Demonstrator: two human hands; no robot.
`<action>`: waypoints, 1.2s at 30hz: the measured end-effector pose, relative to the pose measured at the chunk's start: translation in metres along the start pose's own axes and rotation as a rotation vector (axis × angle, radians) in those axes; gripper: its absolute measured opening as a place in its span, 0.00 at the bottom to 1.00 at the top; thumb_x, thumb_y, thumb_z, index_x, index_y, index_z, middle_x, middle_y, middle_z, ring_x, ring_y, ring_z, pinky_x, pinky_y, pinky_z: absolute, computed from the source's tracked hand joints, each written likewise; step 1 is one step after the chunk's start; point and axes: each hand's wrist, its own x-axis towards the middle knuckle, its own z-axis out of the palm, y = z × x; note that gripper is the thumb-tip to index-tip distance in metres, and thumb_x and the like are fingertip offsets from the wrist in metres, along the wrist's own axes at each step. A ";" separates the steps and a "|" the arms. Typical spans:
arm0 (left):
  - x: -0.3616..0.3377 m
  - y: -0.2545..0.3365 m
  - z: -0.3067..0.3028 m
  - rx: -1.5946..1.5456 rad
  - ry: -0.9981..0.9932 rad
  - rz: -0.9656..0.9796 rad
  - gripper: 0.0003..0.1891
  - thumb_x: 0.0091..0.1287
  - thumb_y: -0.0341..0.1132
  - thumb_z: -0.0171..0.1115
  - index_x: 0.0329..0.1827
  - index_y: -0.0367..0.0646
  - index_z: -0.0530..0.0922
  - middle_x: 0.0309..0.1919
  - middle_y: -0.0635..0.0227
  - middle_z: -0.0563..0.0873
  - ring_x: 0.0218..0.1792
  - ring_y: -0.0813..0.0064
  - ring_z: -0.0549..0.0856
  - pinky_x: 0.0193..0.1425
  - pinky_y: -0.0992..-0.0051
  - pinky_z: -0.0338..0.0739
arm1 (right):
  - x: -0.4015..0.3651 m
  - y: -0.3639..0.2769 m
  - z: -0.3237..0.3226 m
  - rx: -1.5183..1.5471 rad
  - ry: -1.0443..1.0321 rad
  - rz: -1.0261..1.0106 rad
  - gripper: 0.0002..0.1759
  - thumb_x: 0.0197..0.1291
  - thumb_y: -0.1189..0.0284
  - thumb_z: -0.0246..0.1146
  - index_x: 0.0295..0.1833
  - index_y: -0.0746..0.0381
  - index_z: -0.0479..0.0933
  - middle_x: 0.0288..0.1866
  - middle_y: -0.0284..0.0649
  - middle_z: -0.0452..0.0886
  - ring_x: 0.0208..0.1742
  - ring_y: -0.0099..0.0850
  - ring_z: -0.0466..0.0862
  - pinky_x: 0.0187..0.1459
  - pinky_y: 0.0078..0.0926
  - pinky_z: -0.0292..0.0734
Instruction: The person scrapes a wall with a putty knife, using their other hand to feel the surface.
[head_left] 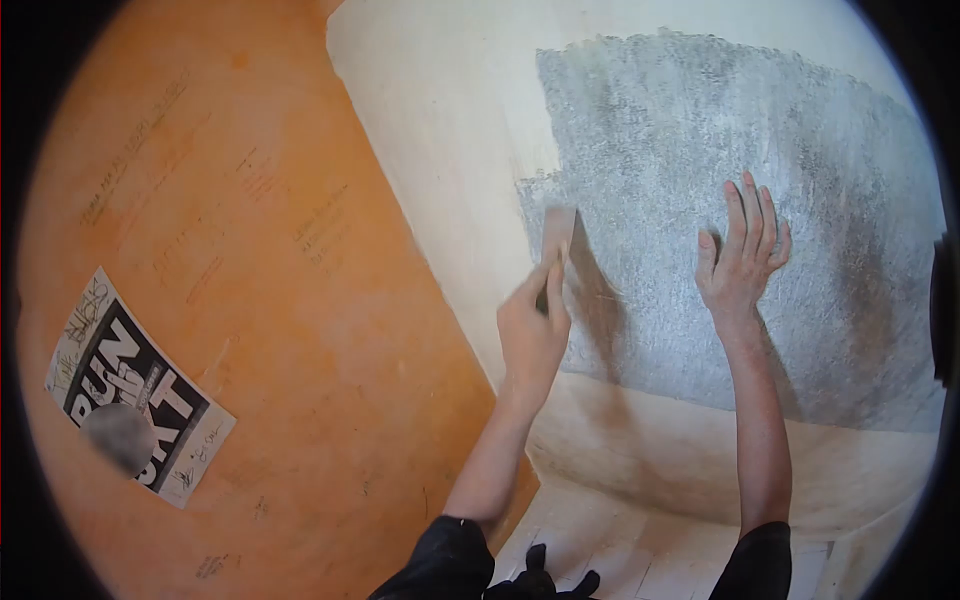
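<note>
My left hand [535, 325] is closed around the handle of a putty knife [559, 228]. Its flat blade points upward against the wall, near the left edge of a rough grey patch [660, 130]. To the right, my right hand [742, 258] lies against that same grey surface with its fingers stretched out and holds nothing. Most of the knife's handle is hidden by my left fingers.
A cream-white wall [430, 120] surrounds the grey patch. An orange wall [290, 330] with faint handwriting meets it at the left, bearing a black-and-white poster [190, 440]. Pale floorboards [640, 550] show below.
</note>
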 end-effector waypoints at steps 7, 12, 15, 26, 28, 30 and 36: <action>0.118 0.068 -0.023 0.020 0.025 -0.018 0.23 0.75 0.46 0.54 0.37 0.30 0.82 0.16 0.48 0.72 0.17 0.73 0.70 0.25 0.67 0.66 | -0.002 0.005 0.003 0.024 0.013 -0.015 0.30 0.75 0.50 0.43 0.71 0.56 0.68 0.73 0.37 0.69 0.76 0.35 0.61 0.75 0.47 0.37; 0.044 0.026 -0.024 0.117 -0.068 -0.047 0.19 0.75 0.44 0.53 0.47 0.35 0.83 0.24 0.41 0.78 0.22 0.63 0.80 0.32 0.65 0.73 | -0.004 0.001 0.001 0.028 0.000 0.011 0.29 0.75 0.51 0.44 0.72 0.55 0.67 0.73 0.36 0.69 0.76 0.34 0.61 0.75 0.47 0.37; 0.007 0.005 -0.011 0.009 -0.061 -0.041 0.18 0.76 0.42 0.53 0.51 0.36 0.82 0.25 0.42 0.78 0.24 0.72 0.79 0.34 0.68 0.75 | 0.000 -0.002 0.000 0.016 0.015 0.027 0.29 0.75 0.51 0.43 0.72 0.55 0.66 0.73 0.36 0.69 0.76 0.34 0.60 0.75 0.47 0.37; 0.033 0.022 -0.021 0.113 -0.103 -0.050 0.19 0.75 0.43 0.53 0.41 0.34 0.84 0.24 0.41 0.78 0.23 0.54 0.81 0.31 0.63 0.73 | -0.003 0.004 -0.003 0.024 -0.005 0.006 0.30 0.75 0.51 0.42 0.72 0.56 0.66 0.73 0.37 0.68 0.76 0.34 0.61 0.75 0.47 0.37; -0.005 -0.008 -0.005 0.002 -0.006 0.081 0.16 0.74 0.40 0.56 0.46 0.34 0.84 0.25 0.42 0.80 0.21 0.63 0.79 0.31 0.64 0.73 | 0.000 0.003 -0.004 0.009 -0.002 -0.003 0.29 0.75 0.51 0.43 0.72 0.56 0.66 0.73 0.37 0.69 0.76 0.35 0.61 0.75 0.47 0.37; 0.019 0.020 -0.011 0.044 -0.089 -0.018 0.17 0.74 0.41 0.57 0.50 0.36 0.84 0.25 0.48 0.82 0.23 0.71 0.78 0.31 0.70 0.73 | 0.002 0.001 -0.002 0.000 0.009 0.003 0.29 0.75 0.51 0.43 0.72 0.56 0.67 0.73 0.37 0.69 0.76 0.35 0.61 0.75 0.47 0.38; 0.036 0.012 -0.032 0.002 -0.169 -0.068 0.18 0.75 0.42 0.56 0.55 0.36 0.83 0.31 0.57 0.88 0.32 0.79 0.81 0.38 0.74 0.77 | -0.001 -0.004 -0.003 -0.016 -0.030 0.015 0.29 0.75 0.51 0.44 0.72 0.56 0.67 0.73 0.38 0.69 0.76 0.35 0.61 0.74 0.47 0.38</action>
